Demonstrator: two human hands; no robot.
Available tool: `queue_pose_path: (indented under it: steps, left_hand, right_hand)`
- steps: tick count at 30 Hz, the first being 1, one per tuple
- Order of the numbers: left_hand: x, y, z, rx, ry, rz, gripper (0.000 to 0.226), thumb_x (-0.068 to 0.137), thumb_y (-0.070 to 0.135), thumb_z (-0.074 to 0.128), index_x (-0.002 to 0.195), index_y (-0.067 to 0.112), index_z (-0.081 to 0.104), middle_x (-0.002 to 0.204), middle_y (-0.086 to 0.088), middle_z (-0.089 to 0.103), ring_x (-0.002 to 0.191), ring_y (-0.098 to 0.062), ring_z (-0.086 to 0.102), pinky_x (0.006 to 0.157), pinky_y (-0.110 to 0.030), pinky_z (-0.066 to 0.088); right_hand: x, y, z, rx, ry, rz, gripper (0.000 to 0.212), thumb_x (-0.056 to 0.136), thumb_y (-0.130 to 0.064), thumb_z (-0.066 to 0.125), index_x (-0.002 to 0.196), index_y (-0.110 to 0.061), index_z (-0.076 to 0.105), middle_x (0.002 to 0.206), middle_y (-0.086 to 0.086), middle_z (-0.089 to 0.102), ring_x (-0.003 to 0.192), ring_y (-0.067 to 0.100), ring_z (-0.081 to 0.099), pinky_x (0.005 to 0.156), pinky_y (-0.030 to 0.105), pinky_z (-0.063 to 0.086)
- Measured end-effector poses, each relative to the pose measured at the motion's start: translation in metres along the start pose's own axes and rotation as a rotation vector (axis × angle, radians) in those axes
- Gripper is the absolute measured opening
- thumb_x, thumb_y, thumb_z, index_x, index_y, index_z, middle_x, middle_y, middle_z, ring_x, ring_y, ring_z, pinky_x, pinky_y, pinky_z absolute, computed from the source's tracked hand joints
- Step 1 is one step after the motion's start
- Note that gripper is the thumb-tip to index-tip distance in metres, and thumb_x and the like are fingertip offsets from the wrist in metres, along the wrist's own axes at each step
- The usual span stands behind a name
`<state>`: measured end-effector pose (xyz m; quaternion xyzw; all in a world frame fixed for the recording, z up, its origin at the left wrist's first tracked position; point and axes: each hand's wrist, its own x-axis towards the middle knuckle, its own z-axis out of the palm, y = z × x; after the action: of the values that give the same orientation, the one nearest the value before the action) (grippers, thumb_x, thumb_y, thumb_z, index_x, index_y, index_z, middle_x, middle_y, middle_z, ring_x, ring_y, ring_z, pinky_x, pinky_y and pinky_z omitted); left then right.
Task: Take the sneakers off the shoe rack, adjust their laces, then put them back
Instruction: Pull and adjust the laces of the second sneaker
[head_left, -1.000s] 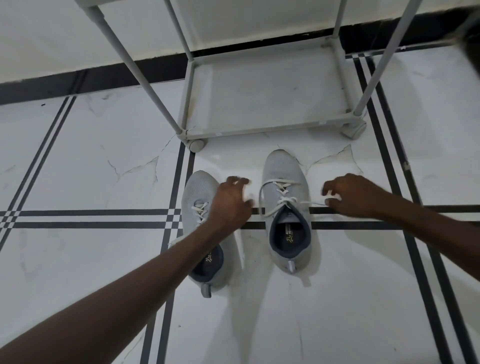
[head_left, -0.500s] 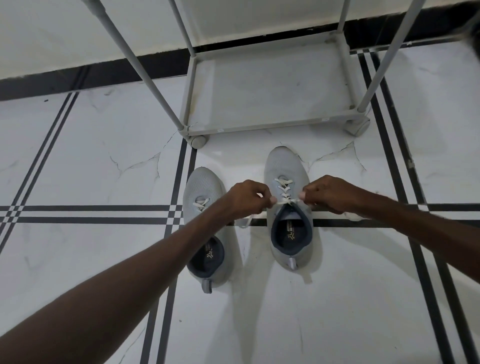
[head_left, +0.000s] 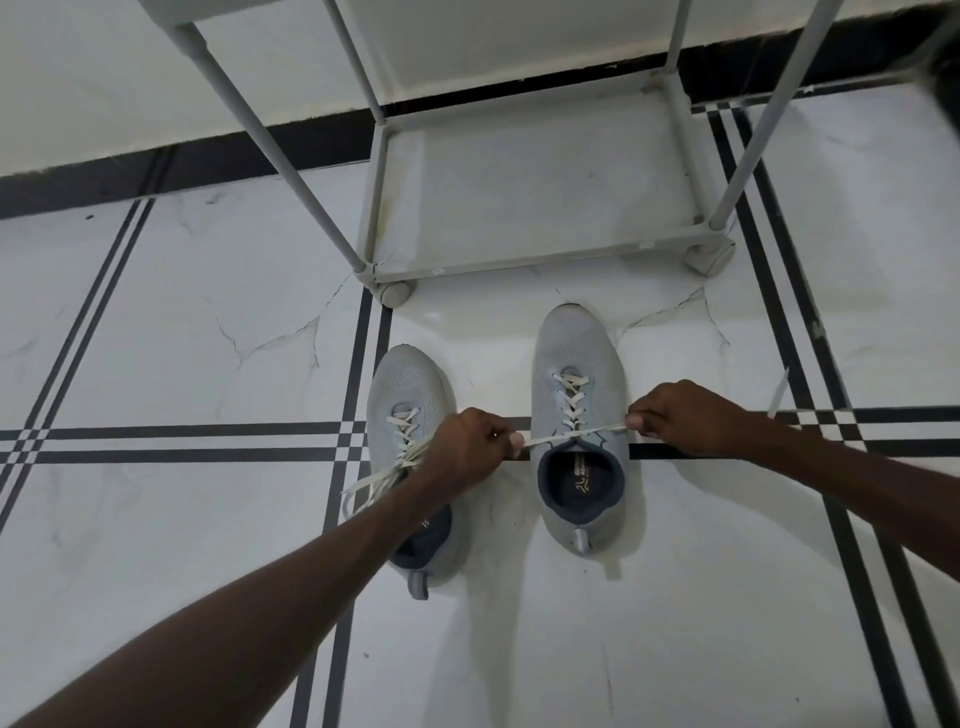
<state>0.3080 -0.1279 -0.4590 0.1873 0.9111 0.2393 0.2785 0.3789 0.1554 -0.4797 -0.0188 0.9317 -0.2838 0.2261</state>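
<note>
Two grey sneakers stand side by side on the floor, toes toward the rack. The right sneaker (head_left: 576, 353) has white laces (head_left: 571, 395), and a stretch of lace runs taut across its tongue between my hands. My left hand (head_left: 467, 449) pinches one end of that lace at the shoe's left side. My right hand (head_left: 680, 418) pinches the other end at the shoe's right side. The left sneaker (head_left: 408, 387) lies partly under my left forearm, its loose laces (head_left: 382, 480) trailing off to the left.
The grey shoe rack (head_left: 540, 262) stands just beyond the sneakers, its bottom shelf bare, its thin posts rising toward me. White marble floor (head_left: 182, 545) with black stripe lines lies all around. A wall with a dark skirting runs behind.
My hands have moved apart from the middle of the right sneaker, drawing its lace out tight to both sides. The view has shifted slightly closer.
</note>
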Motion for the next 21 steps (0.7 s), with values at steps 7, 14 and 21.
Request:
queue_pose_path:
  steps: [7,14,21]
  left_hand:
    - [-0.006,0.004,-0.036,-0.661,-0.050,-0.095,0.028,0.095,0.028,0.062,0.074,0.009,0.065,0.065,-0.001,0.059,0.063,-0.015,0.054,0.062,-0.027,0.047]
    - [0.007,0.044,-0.057,-1.117,-0.196,-0.083,0.015,0.098,0.018,0.047,0.085,0.016,0.053,0.118,-0.020,0.071,0.117,-0.028,0.066,0.104,-0.039,0.045]
    - [0.034,0.074,-0.032,-1.131,-0.133,-0.166,0.016,0.097,0.022,0.057,0.091,0.010,0.066,0.070,-0.003,0.056,0.071,-0.022,0.060,0.088,-0.044,0.056]
  right_hand:
    - [-0.029,-0.028,-0.040,0.453,0.116,0.062,0.025,0.099,-0.018,0.050,0.077,-0.010,0.058,0.070,0.003,0.066,0.055,0.010,0.055,0.057,0.023,0.043]
    - [-0.022,-0.060,-0.046,1.094,0.109,0.061,0.024,0.103,-0.016,0.041,0.086,-0.007,0.055,0.111,0.014,0.073,0.104,0.031,0.067,0.094,0.045,0.052]
    - [-0.008,-0.072,-0.026,0.935,0.214,0.065,0.024,0.101,-0.010,0.040,0.099,-0.016,0.062,0.073,0.008,0.062,0.078,0.023,0.065,0.091,0.049,0.050]
